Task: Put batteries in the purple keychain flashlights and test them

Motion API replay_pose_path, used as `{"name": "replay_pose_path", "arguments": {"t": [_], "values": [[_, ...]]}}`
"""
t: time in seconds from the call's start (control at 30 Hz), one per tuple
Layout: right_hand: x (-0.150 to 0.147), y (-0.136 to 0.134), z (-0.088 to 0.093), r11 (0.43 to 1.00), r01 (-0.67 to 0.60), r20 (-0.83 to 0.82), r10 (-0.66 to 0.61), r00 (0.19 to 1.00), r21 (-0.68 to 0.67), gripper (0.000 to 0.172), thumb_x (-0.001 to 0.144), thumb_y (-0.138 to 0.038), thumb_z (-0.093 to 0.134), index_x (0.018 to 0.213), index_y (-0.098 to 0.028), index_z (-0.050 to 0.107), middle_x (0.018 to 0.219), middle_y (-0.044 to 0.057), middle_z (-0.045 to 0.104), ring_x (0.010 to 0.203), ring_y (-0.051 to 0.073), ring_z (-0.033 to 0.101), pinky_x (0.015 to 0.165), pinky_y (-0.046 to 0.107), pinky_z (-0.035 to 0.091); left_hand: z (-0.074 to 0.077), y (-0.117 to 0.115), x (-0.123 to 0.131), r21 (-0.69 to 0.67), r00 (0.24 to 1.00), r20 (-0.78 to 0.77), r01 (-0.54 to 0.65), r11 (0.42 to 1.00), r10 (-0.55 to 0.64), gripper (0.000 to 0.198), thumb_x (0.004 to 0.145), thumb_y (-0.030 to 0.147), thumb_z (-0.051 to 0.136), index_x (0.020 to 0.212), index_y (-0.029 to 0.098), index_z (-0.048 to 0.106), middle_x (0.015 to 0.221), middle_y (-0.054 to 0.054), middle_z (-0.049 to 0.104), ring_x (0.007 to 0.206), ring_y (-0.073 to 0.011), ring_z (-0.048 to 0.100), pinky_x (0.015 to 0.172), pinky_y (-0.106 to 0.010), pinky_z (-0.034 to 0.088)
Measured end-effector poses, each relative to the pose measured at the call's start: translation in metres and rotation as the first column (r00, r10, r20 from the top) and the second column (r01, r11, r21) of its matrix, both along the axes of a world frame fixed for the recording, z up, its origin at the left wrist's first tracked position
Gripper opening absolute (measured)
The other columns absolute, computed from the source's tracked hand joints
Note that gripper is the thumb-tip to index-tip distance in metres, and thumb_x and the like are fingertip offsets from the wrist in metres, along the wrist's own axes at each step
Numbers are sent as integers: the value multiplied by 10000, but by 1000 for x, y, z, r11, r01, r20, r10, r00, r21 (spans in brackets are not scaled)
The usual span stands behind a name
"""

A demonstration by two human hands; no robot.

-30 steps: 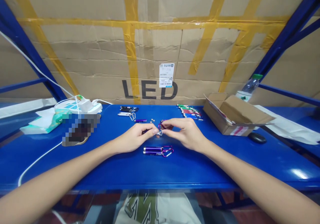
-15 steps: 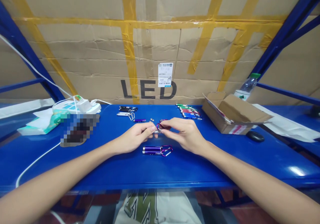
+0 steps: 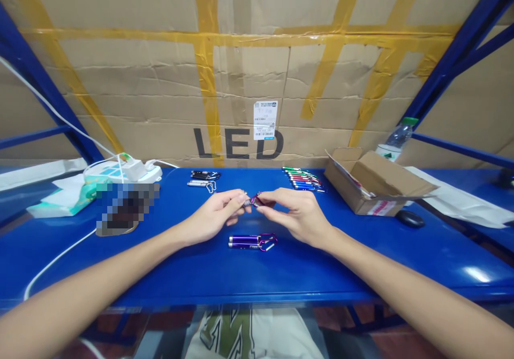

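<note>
Near the middle of the table my left hand (image 3: 214, 212) pinches a small silver flashlight part (image 3: 248, 203) that looks ridged; what else lies under its fingers is hidden. Facing it, my right hand (image 3: 299, 212) is closed on a purple carabiner (image 3: 254, 200), right against the silver part. Whether the two are joined I cannot tell. Just below my hands two purple mini flashlights (image 3: 244, 242) lie side by side, with pinkish-purple carabiners (image 3: 268, 242) at their right ends.
Black and silver flashlights (image 3: 203, 179) lie at the back left, and several green, red and blue ones (image 3: 303, 179) at the back right. An open cardboard box (image 3: 373, 188), a mouse (image 3: 409, 219) and a bottle (image 3: 395, 139) are right. A power strip (image 3: 150, 174) and tissue pack (image 3: 60, 201) are left.
My left hand has shifted slightly up, its lower fingers more spread. The short purple tube that lay behind it is no longer visible. The silver part and carabiner have turned and moved slightly.
</note>
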State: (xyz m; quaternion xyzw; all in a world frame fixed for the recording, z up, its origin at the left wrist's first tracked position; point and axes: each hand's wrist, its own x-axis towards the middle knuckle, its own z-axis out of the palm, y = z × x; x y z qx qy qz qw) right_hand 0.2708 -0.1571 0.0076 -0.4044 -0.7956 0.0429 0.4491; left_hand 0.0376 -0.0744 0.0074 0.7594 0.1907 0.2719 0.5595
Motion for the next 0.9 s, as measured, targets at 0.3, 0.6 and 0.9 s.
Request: {"name": "replay_pose_path", "arguments": {"t": [0.3,0.6,0.9], "values": [[9,11,-2,995,72,167,-59,984,-70,245,1103,-317,593,1279,-214,727,1060,88,766,948,239,690,902,397,552,6,8,-6,555,935,-233,-98,826,267,343,1128,469,487,1058,204,693,1009,-37,742,912,-216,647,843,-332,454],[9,13,2,988,72,115,-55,992,-140,204,1030,-180,562,941,-229,739,961,48,788,909,230,690,862,381,525,-3,11,-6,554,944,-274,-1,832,184,309,1112,454,559,1067,207,739,1074,-57,754,981,-231,684,890,-338,487],[19,25,-18,977,152,382,-85,920,-150,508,1110,-202,438,1605,-256,537,1558,126,635,1387,341,560,1163,603,474,-3,6,-6,530,955,-296,146,835,21,263,1095,414,604,1198,216,744,1103,-67,759,992,-225,672,942,-362,529]]}}
